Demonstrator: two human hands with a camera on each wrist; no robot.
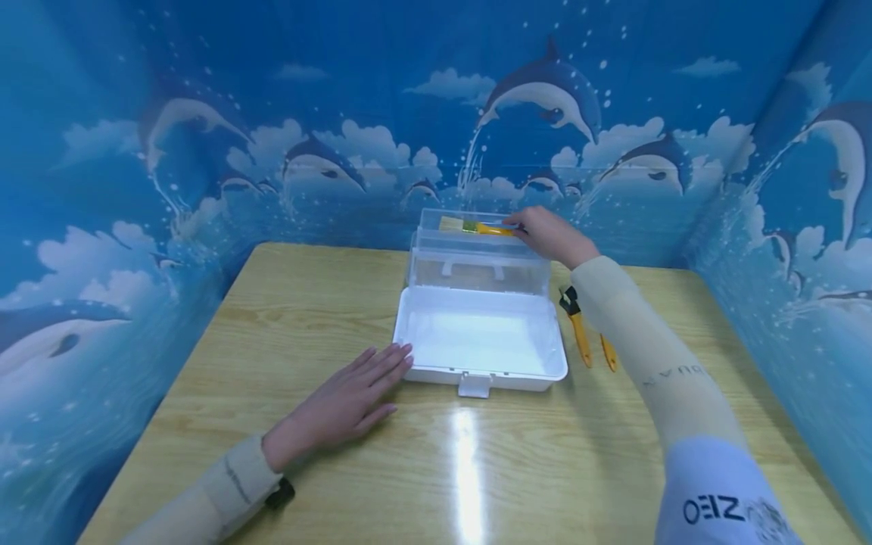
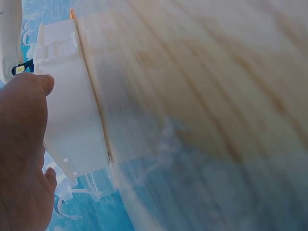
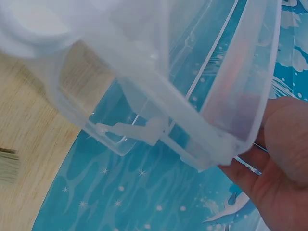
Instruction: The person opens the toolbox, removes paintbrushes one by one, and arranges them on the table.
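Note:
A white toolbox point(image 1: 480, 341) with clear folding upper trays point(image 1: 450, 265) stands raised open on the table. In the top tray lies a paintbrush point(image 1: 470, 226) with pale bristles and a yellow handle. My right hand point(image 1: 548, 235) is at the tray's right end, by the tip of the brush handle. The right wrist view has this hand point(image 3: 284, 154) gripping the clear tray's end point(image 3: 240, 120), fingers beneath it. My left hand point(image 1: 347, 393) lies with straight, spread fingers, their tips at the front left corner of the box. The left wrist view shows the box's side wall point(image 2: 72, 110).
Right of the box lies an orange-handled, black-headed tool point(image 1: 577, 325). Beside it, another orange handle point(image 1: 608, 353) runs partly under my right sleeve. Bristles point(image 3: 7, 166) show at the right wrist view's left edge. A dolphin-print curtain point(image 1: 381, 98) surrounds the wooden table point(image 1: 300, 303).

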